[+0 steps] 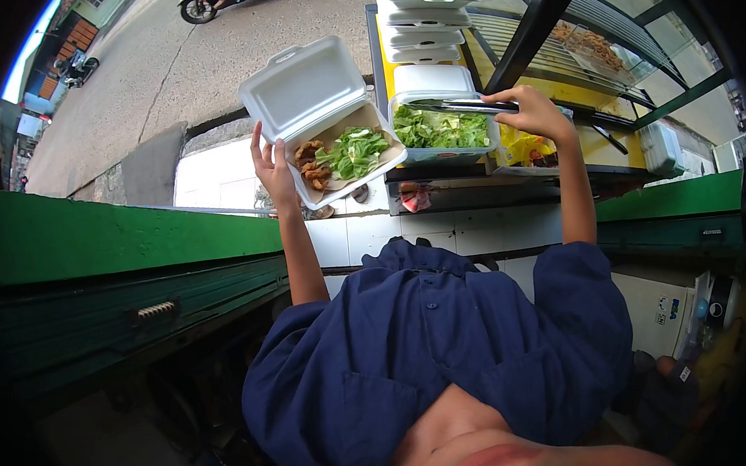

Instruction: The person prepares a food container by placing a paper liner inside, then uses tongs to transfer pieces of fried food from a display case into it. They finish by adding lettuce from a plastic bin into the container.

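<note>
My left hand (pixel 275 172) holds an open white foam box (pixel 302 79) by its left side, tilted, with the lid raised. Inside it, brown fried pieces (pixel 312 165) lie at the left and chopped green lettuce (pixel 357 153) beside them on brown paper. My right hand (pixel 537 113) is closed around the handle end of dark metal tongs (pixel 467 106). The tongs lie across the top of a clear plastic tub (pixel 446 154) filled with lettuce (pixel 442 130); whether their tips hold any leaf cannot be made out.
Stacked closed foam boxes (pixel 426 21) stand behind the tub. A yellow packet (pixel 523 148) sits at its right. A dark frame post (pixel 539 30) rises beside a rack holding a tray of fried food (pixel 588 47). Green ledges (pixel 123 235) flank both sides.
</note>
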The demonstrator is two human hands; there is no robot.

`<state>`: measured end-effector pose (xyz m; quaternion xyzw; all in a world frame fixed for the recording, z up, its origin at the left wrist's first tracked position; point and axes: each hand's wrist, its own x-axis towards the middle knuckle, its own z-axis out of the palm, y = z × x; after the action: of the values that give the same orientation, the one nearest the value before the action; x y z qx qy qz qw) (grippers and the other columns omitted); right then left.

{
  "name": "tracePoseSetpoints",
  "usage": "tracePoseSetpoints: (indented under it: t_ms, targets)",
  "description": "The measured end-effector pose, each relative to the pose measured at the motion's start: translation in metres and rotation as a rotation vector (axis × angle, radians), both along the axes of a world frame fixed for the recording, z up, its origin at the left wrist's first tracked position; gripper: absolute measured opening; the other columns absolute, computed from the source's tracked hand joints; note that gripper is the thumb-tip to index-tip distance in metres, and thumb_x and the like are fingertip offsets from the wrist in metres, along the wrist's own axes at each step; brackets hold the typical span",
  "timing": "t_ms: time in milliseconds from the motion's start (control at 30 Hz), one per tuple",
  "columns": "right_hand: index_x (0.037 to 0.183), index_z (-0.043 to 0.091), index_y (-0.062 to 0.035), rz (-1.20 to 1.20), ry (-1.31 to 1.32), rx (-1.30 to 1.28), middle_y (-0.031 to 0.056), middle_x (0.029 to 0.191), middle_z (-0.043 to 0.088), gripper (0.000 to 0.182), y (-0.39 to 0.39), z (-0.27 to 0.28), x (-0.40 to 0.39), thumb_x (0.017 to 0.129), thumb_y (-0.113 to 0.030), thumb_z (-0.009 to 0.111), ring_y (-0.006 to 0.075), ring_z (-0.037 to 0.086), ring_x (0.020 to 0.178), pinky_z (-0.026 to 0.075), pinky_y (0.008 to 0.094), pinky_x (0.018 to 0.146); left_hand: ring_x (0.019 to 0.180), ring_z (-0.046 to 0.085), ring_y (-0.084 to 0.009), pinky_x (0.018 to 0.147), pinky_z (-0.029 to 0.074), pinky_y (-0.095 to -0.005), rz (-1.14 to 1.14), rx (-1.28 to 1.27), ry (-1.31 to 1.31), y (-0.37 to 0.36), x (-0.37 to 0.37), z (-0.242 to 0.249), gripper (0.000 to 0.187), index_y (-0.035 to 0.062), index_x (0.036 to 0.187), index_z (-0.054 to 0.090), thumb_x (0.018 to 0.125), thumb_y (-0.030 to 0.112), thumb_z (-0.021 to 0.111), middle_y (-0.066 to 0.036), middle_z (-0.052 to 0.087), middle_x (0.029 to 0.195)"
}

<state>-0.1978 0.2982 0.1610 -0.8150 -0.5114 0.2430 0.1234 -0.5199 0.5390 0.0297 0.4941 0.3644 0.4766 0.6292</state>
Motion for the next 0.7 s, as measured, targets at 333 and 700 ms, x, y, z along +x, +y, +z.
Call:
tracePoseSetpoints:
  t_ms: [333,700]
  targets:
    - [0.126,0.059,-0.0113,0.303,0.013,0.282,0.0114,0.121,0.062,0.058,0.016,0.01,-0.046,0.069,-0.006,0.07,0.0226,0.06,0.106,0.045,0.0345,0.095,0.108,0.053,-0.0192,0.094,0.043,-0.0291,-0.059,0.033,-0.017,0.001,0.008,0.005,0.046,0.0075,0.135,0.044,0.09,-0.001,0.05,-0.018,0.053,0.122]
    - [0.121,0.063,-0.015,-0.181,0.145,0.489,0.0102,0.128,0.058,0.051,-0.04,-0.009,-0.046,0.072,-0.004,0.073,0.0232,0.057,0.114,0.043,0.0335,0.098,0.119,0.05,-0.0182,0.102,0.037,-0.0322,-0.166,0.089,0.004,-0.007,0.016,0.006,0.027,0.0037,0.119,0.06,0.093,0.008,0.054,-0.009,0.059,0.122]
